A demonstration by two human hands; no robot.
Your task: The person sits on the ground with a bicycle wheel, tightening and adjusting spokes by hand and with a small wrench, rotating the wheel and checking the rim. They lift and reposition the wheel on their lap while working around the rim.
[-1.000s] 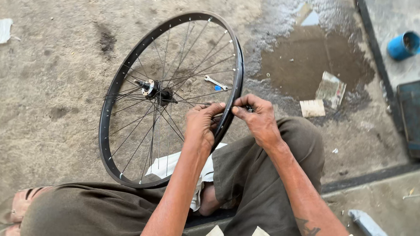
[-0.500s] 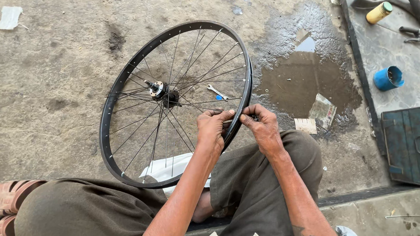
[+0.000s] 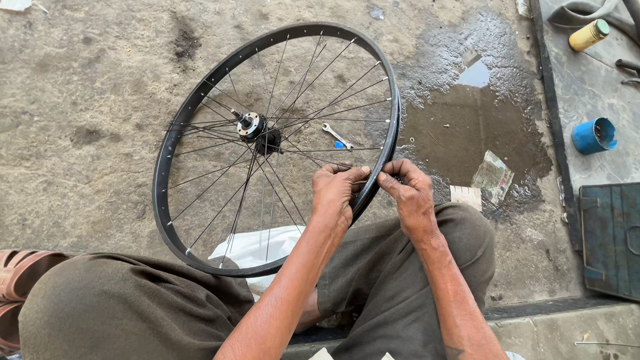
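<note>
rim (image 3: pixel 185 114): your left hand (image 3: pixel 337 194) and right hand (image 3: pixel 411 197) cover the stretch they pinch.
white bag (image 3: pixel 254 248): partly behind spokes and your knee.
sandals (image 3: pixel 5 291): cut by the left edge.
black hose (image 3: pixel 603 12): runs off the top right.

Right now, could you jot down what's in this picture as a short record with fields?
Setting: concrete floor with a puddle
Main thing: bicycle wheel, black rim, no tyre, leaning on the person's lap
Left hand: gripping the rim from inside, fingers among the spokes
Right hand: pinching the rim's outer edge
Under the wheel: small wrench
Nearby: blue cup, yellow can, blue metal box
</note>
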